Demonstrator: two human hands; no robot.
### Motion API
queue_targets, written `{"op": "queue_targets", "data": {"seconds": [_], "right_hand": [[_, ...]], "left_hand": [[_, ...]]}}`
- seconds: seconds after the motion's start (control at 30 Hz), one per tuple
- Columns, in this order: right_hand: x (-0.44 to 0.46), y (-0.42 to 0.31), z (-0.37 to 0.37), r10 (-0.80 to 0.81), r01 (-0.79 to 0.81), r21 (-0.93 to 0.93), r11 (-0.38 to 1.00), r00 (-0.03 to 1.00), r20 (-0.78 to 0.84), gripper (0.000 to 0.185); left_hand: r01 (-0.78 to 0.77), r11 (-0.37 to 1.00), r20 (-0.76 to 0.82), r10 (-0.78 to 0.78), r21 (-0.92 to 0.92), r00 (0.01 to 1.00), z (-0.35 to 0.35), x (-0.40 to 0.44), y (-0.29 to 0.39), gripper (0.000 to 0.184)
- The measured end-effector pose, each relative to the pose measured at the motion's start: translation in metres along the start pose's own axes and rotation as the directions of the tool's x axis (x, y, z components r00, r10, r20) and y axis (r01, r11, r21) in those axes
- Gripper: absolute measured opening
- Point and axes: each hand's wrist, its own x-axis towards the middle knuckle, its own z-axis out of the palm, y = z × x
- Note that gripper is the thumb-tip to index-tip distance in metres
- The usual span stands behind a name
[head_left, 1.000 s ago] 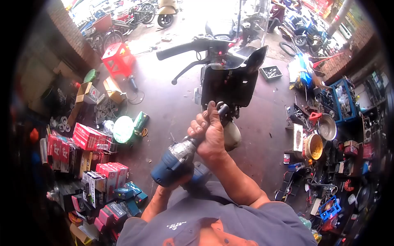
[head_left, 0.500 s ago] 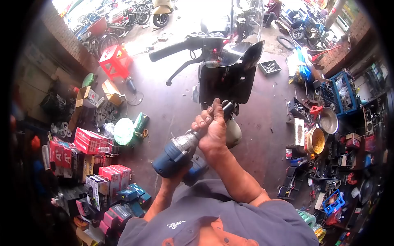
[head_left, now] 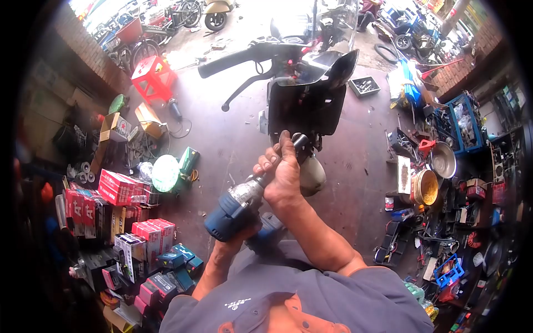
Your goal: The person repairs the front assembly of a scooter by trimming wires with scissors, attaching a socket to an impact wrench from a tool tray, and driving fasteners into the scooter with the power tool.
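Note:
A blue cordless impact wrench [head_left: 229, 215] with a grey metal nose points up and to the right in front of my chest. My left hand [head_left: 240, 235] is wrapped round its grip, mostly hidden beneath the tool body. The battery [head_left: 266, 228] shows below. My right hand [head_left: 283, 176] closes round the shaft ahead of the nose, its thumb lying along a dark cylindrical socket [head_left: 301, 142]. This socket sits just below the black front panel [head_left: 306, 108] of a scooter; I cannot tell whether they touch. Above are the handlebar grip [head_left: 225, 62] and brake lever [head_left: 244, 89].
Boxes [head_left: 116, 188], dark battery-like blocks [head_left: 180, 261] and a red stool [head_left: 154, 79] line the left. At right are a metal bowl [head_left: 443, 160], a yellow-lined bucket [head_left: 426, 187], a blue crate [head_left: 465, 125] and loose parts. A parts tray [head_left: 364, 86] lies beyond the scooter.
My right hand and the socket have shifted slightly left and up, and the socket's end now shows more. Both hands keep their hold; the whole view has moved a little.

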Motion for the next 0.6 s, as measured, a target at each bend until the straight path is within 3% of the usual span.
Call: {"op": "queue_targets", "data": {"seconds": [0.03,0.13,0.23,0.43,0.6], "right_hand": [[0.000,0.001,0.000,0.003,-0.003,0.003,1.000,1.000,-0.001,0.038],[-0.001,0.005,-0.002,-0.024,0.024,-0.011,1.000,1.000,0.006,0.037],[0.004,0.010,-0.005,0.003,-0.002,-0.031,1.000,1.000,0.026,0.036],[0.004,0.012,-0.003,0.028,-0.027,-0.027,0.999,0.999,0.025,0.035],[0.004,0.018,-0.005,-0.030,0.028,-0.057,0.998,0.999,-0.035,0.033]], "left_hand": [[0.024,0.999,0.045,-0.022,-0.031,0.999,0.002,0.001,0.006,0.052],[0.046,0.999,-0.016,-0.046,-0.012,0.999,-0.014,-0.001,-0.016,0.054],[-0.010,1.000,0.054,0.010,0.002,0.999,-0.029,0.003,-0.034,0.049],[-0.049,0.993,0.028,0.046,0.110,0.999,-0.026,0.003,-0.011,0.047],[0.019,0.999,0.064,-0.021,0.040,0.998,-0.031,0.004,-0.011,0.045]]}}
